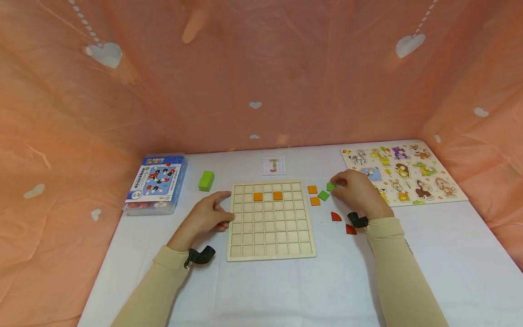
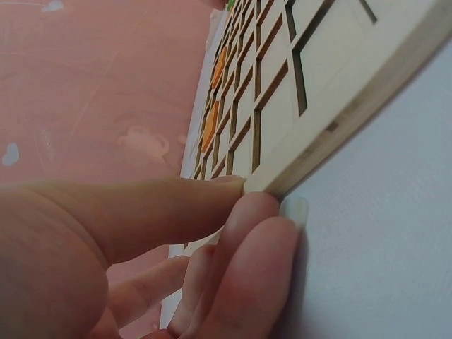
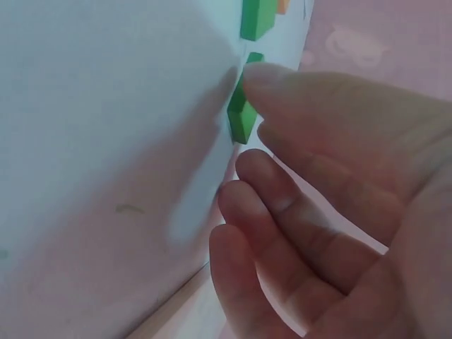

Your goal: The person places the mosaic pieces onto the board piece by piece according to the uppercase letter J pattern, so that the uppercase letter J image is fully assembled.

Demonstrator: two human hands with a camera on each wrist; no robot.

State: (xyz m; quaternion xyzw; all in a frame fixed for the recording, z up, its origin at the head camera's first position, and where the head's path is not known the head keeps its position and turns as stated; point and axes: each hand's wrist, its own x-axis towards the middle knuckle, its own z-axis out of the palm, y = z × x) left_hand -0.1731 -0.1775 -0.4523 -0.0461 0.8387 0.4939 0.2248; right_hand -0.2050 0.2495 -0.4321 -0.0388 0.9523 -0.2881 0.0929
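Between the two forearms, on the white cloth, I have a wooden board lying flat, its near rows of cells all bare. Just right of it lie two red quarter-round pieces, apart from each other and not yet placed. At the board's left edge, the left hand grips the rim; my left wrist feed shows the thumb on top and fingers against the side. A little farther, beyond the board's right edge, sit two loose orange squares with a loose green square beside them. The right hand pinches another green square between thumb and forefinger; I cannot tell whether it is off the cloth. In the board's second row from the far side, two set orange squares fill cells with one vacant cell between them. Past the far edge lies a small card printed with a hooked figure in coloured cells. Going by that, I judge the work early: two pieces in, six outside. The green block, far left, looks untouched, as does the animal puzzle, far right
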